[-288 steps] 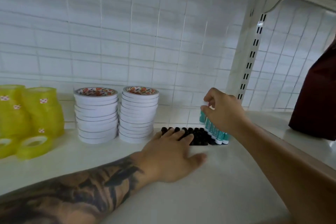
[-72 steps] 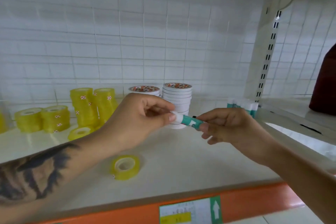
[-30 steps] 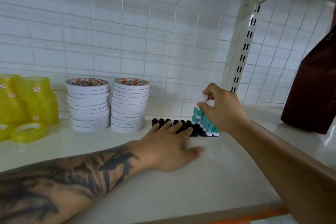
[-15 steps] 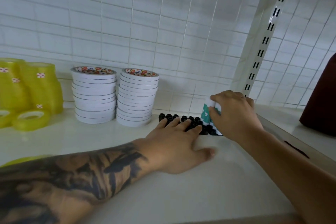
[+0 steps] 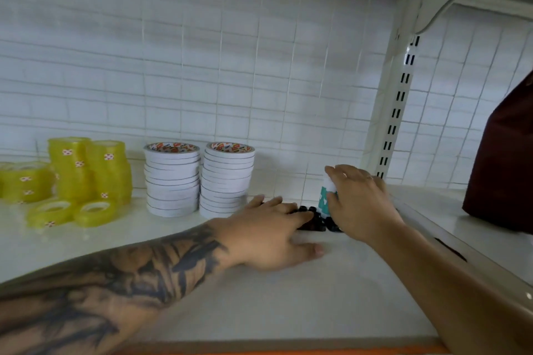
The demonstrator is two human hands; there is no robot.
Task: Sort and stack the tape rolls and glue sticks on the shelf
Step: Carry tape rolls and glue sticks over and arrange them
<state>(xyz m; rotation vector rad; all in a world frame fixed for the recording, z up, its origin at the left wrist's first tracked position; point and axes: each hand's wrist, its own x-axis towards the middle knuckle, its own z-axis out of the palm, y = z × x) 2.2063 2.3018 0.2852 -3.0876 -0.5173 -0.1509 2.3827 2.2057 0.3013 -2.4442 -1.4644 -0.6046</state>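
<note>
I am on the glue-stick part of the job. My right hand (image 5: pixel 356 204) is curled over the upright teal-and-white glue sticks (image 5: pixel 325 199) at the right end of the shelf (image 5: pixel 259 297), fingers wrapped down across their white tops, pressing the bunch together. My left hand (image 5: pixel 271 232) lies flat with straight fingers on the row of black-capped sticks (image 5: pixel 310 217) lying just beside them, bracing that row and holding nothing. The tape seems sorted: two stacks of white tape rolls (image 5: pixel 199 179) stand side by side to the left, and the yellow tape rolls (image 5: pixel 86 173) are stacked farther left, with two loose ones in front. Next, I judge, the upright sticks need squaring against the black row without tipping, so a slow, even push.
</note>
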